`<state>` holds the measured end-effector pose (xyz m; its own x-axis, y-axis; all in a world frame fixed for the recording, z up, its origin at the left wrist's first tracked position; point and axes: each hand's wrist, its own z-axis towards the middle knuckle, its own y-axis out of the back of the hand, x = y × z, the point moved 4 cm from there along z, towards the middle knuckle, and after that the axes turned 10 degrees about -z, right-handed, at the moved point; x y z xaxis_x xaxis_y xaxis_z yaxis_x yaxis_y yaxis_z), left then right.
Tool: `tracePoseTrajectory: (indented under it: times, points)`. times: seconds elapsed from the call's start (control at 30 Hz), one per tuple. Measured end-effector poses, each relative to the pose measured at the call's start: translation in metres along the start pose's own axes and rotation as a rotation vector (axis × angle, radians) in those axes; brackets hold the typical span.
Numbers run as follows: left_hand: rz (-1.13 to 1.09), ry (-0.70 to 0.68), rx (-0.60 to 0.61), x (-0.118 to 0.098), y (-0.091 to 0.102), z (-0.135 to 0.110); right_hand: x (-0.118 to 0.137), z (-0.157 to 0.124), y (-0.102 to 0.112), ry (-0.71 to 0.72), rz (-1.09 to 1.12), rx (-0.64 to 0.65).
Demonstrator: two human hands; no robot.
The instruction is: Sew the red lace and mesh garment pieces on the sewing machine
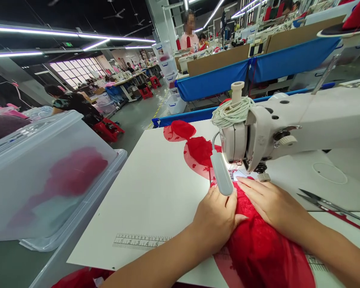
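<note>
A red lace garment (258, 244) lies on the white sewing table (156, 188) and runs under the head of a white sewing machine (273, 128). My left hand (217, 218) rests flat on the fabric's left side, fingers stretched toward the needle and partly hidden by the machine's small lamp (221, 173). On the right side of the fabric, my right hand (270, 204) presses down with fingers extended, fingertips close to the presser foot. More red lace pieces (195, 148) trail out behind the machine.
A translucent plastic bin (42, 172) holding red fabric stands at the table's left. Scissors (327, 204) lie to the right. A printed ruler (138, 241) marks the near table edge. Other people sit at workstations farther back.
</note>
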<state>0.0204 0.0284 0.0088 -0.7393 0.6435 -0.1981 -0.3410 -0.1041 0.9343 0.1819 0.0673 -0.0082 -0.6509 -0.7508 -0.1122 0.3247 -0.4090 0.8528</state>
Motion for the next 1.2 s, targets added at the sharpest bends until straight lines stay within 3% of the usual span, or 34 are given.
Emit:
tracePoseTrajectory:
  times: [0.27,0.47,0.67,0.93,1.2]
  points:
    - [-0.042,0.006,0.012,0.005,0.000,0.000,-0.003,0.004,0.004,-0.036,0.071,0.024]
    - [-0.006,-0.016,0.023,0.006,0.001,-0.001,0.000,0.002,0.005,-0.050,0.015,-0.006]
    - [0.026,-0.043,-0.046,0.004,0.003,0.001,0.000,0.001,-0.001,-0.021,-0.029,0.013]
    - [0.030,-0.008,-0.009,0.006,0.003,0.003,0.000,-0.001,-0.003,-0.026,-0.054,0.038]
    - [0.072,-0.039,-0.088,0.006,0.000,0.005,-0.005,0.003,-0.003,-0.125,-0.024,0.078]
